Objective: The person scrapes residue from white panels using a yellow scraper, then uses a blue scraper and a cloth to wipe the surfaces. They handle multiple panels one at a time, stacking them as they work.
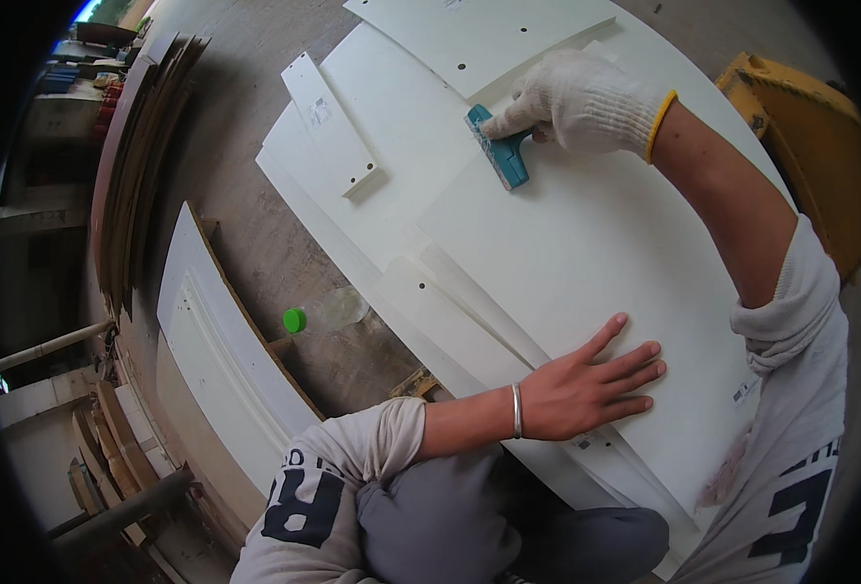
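Note:
My right hand (586, 102), in a white knit glove with a yellow cuff, grips a teal scraper (502, 156). Its wide edge lies against a large white panel (586, 243). Bare and with its fingers spread, my left hand (591, 389) rests flat on the near part of that panel; a metal bangle circles the wrist. Beside the left hand, a narrow white board with a hole (450, 307) lies on the stack. A short white strip (328, 127) with holes sits at the far left of the stack, and a wider drilled board (489, 34) lies beyond the scraper.
On the floor to the left lies a clear bottle with a green cap (295, 319). Past it are another white panel (221, 341) and a leaning stack of brown boards (137, 165). A yellow metal piece of equipment (805, 146) stands at the right. Scrap wood (109, 438) is at the lower left.

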### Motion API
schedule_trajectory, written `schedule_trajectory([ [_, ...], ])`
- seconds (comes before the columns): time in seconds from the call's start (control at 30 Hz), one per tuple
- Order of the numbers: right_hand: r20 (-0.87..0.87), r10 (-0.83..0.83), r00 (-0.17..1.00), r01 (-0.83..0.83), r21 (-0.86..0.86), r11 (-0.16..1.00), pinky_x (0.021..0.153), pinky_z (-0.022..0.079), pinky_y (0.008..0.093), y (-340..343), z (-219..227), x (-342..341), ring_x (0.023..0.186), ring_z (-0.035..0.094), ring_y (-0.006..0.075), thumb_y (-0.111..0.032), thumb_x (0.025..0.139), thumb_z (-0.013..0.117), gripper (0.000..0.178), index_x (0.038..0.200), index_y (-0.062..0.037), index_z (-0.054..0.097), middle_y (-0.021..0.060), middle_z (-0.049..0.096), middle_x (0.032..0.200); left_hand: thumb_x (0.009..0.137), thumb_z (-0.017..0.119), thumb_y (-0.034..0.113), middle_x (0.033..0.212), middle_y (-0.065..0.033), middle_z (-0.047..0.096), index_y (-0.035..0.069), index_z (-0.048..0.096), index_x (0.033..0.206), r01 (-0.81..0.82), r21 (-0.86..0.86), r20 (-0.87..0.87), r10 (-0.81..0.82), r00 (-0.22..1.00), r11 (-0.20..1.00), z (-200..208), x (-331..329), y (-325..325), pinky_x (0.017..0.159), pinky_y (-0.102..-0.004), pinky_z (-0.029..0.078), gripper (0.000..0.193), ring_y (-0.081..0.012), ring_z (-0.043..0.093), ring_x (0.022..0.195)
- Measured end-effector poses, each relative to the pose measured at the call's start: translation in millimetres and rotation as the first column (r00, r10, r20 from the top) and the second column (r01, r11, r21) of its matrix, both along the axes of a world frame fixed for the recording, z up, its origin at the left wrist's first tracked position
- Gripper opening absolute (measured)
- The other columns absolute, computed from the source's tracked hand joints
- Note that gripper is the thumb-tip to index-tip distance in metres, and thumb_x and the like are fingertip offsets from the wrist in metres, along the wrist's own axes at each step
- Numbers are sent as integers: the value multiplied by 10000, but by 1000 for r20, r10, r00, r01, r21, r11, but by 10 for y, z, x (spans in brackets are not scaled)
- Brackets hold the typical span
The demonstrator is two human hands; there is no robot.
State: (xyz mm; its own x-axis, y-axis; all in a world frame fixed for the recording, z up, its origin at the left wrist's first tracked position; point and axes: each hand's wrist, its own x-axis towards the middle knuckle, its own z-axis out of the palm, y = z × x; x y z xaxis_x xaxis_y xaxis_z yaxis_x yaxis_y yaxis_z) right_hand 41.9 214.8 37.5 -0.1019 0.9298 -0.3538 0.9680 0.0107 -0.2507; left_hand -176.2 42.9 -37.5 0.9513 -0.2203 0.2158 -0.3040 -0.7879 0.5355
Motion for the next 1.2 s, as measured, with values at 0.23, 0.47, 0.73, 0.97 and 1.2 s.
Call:
schedule_trajectory([
  [0.23, -142, 4, 990, 35, 268, 963, 864, 566, 318, -381, -188, 577, 926, 672, 199, -19, 978, 675, 418, 1313, -253, 763, 47, 750, 1056, 985, 494, 240, 1675, -128, 406, 168, 622, 1437, -39, 24, 40, 38, 998, 999, -41, -23, -23, 1269, -736, 147, 475, -337, 307, 1587],
  [0.47, 73, -170, 983, 147, 250, 957, 969, 590, 315, -250, -120, 1235, 1001, 702, 203, 10, 1003, 630, 501, 1379, -311, 710, 60, 759, 1184, 977, 499, 217, 1683, -122, 395, 179, 611, 1464, -29, 12, -5, 29, 1000, 1000, -1, -34, -14, 1276, -733, 123, 501, -326, 288, 1596],
  [0.73, -93, -171, 981, 186, 186, 965, 1102, 555, 306, -152, -147, 1406, 1159, 699, 206, 128, 991, 582, 533, 1345, -237, 742, 47, 726, 1333, 976, 493, 241, 1680, -134, 396, 170, 619, 1446, -25, -8, 32, 25, 999, 1000, -53, -18, -23, 1272, -739, 139, 491, -346, 280, 1598],
  [0.97, -80, -204, 976, 214, 135, 968, 1101, 562, 313, -144, -62, 1099, 1174, 692, 214, 80, 967, 650, 488, 1336, -224, 746, 35, 733, 1329, 980, 489, 252, 1675, -137, 404, 163, 619, 1444, -23, 8, 23, 22, 999, 1000, -30, -12, -13, 1269, -740, 145, 491, -344, 288, 1595],
  [1.2, -101, 21, 995, 4, 239, 971, 917, 599, 333, -248, -78, 542, 964, 712, 227, -12, 955, 712, 411, 1307, -219, 761, 28, 777, 1117, 985, 487, 245, 1656, -144, 430, 153, 647, 1394, -43, -2, 61, 43, 997, 999, -53, -30, -30, 1267, -743, 147, 448, -346, 313, 1584],
])
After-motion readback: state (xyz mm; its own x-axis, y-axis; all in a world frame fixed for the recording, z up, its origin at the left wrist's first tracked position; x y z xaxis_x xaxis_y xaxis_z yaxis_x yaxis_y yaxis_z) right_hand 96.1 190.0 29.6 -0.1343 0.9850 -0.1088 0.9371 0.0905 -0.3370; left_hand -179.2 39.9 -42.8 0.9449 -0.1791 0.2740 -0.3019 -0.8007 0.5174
